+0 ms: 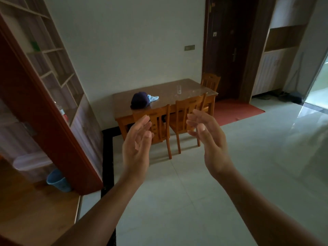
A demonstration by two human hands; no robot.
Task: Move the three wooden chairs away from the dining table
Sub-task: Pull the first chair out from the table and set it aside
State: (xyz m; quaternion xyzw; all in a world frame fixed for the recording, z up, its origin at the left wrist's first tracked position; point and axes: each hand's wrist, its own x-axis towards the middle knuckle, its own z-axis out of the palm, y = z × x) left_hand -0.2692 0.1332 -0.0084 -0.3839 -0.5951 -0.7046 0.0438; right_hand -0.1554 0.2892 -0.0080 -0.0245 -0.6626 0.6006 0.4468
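Pale floor tiles [204, 192] ran clear up to the dining table [165, 96] by the wall. From the left: a blue bin [59, 181], a dark cap [140, 100] and a glass [179, 90] on the tabletop. Left hand [137, 148] and right hand [211, 139] hung spread and empty, well short of the near-left chair [158, 121], near-right chair [188, 112] and far chair [210, 82], all tucked in. Jerking a chair could likely jolt the table and topple the glass.

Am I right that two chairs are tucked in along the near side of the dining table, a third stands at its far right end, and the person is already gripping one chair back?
Not quite: the head view shows the left hand and right hand open in mid-air, gripping nothing. The rest holds: the left near chair and right near chair are tucked against the dining table, and the third chair stands at its far right end.
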